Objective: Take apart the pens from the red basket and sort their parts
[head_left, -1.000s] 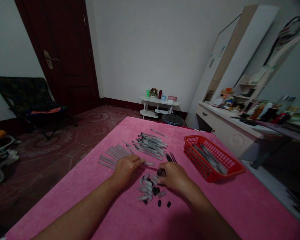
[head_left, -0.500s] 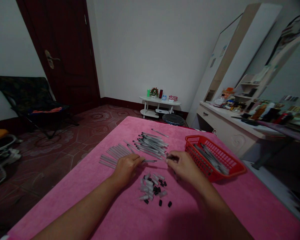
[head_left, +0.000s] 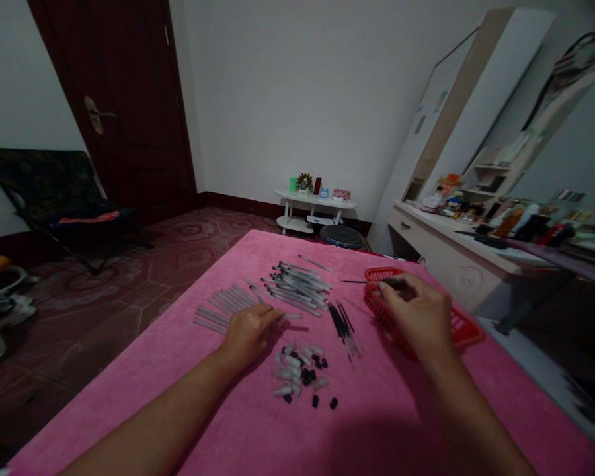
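My left hand point(head_left: 250, 330) rests on the pink cloth point(head_left: 218, 410) with its fingers pinched on a grey pen barrel point(head_left: 291, 317) that lies pointing right. My right hand point(head_left: 416, 311) is raised above the red basket point(head_left: 469, 330), fingers closed on a thin black refill point(head_left: 354, 281) that sticks out to the left. A small bunch of black refills point(head_left: 344, 322) lies between the hands. Grey caps and black plugs point(head_left: 300, 373) are heaped just below. A pile of assembled pens point(head_left: 297, 287) and a row of empty barrels point(head_left: 225, 305) lie further back.
The pink-covered table ends at the far edge near a low white shelf point(head_left: 315, 201). A cluttered white dresser point(head_left: 456, 244) stands at the right. A dark folding chair point(head_left: 54, 198) and a dark door point(head_left: 123, 106) are at the left across the tiled floor.
My right hand left the heap of caps, went to the refills, then lifted up and right over the basket with one refill. The left hand stayed on the barrel.
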A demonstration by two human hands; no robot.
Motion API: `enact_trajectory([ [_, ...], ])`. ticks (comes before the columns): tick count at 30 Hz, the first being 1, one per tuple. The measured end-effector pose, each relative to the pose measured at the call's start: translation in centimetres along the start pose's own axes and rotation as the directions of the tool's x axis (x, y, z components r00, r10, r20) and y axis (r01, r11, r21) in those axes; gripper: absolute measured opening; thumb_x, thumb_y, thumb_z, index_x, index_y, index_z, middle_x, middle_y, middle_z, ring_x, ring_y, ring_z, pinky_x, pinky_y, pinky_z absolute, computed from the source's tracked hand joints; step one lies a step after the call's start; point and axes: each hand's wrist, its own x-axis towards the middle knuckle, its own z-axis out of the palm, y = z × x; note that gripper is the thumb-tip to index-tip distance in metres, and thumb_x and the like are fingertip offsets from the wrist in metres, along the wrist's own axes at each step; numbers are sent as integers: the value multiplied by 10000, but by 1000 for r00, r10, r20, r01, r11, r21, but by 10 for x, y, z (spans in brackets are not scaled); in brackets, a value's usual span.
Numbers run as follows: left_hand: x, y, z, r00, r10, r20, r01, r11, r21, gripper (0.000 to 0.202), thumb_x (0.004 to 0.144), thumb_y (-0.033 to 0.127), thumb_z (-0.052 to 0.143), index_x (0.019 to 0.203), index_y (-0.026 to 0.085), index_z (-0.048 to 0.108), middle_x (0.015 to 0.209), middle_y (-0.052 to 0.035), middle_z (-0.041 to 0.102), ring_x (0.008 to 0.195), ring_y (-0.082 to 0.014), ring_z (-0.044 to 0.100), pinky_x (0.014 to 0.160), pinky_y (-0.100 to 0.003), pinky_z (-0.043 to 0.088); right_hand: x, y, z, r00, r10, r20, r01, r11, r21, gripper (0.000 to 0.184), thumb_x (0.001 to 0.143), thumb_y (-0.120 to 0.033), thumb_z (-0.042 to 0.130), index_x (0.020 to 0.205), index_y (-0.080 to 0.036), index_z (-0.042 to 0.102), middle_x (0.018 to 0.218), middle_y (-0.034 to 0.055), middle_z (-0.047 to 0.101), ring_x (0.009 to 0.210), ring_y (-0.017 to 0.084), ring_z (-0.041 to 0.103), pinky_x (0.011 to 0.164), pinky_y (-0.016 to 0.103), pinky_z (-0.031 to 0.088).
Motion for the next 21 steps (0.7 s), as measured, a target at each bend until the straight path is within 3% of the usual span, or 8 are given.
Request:
enact_trajectory([
  [3,0,-1,1,1000,0,3,0,1000,5,178,879,269,517,959,214,666,780,-39,659,698,-150,619,582,-235,419,-5,6,11,990,-107,91,121,978,-172,137,760,-245,567,751,-172,682,692,45,693,620,169,639,630,274,483],
  [10,0,-2,2,1000,-8,-12,8,1000,1,155,871,257,524,932,227,664,765,-28,647,676,-143,604,570,-231,409,-33,10,30,948,-260,184,310,885,-347,145,788,-152,500,696,-170,610,679,43,657,604,150,597,617,251,390],
  [15,2,0,3,1000,-12,-14,12,1000,-12,153,859,233,538,946,224,664,754,-25,646,663,-139,597,568,-229,405,-69,21,32,878,-372,303,470,790,-394,197,834,-143,479,661,-183,564,634,20,594,616,142,559,628,260,338],
  [21,1,1,6,1000,-8,-6,8,999,-39,167,875,256,525,962,222,664,772,-35,646,689,-146,600,591,-239,423,-87,33,30,859,-352,372,497,751,-434,184,822,-135,500,657,-180,568,669,41,602,685,174,559,676,285,348],
])
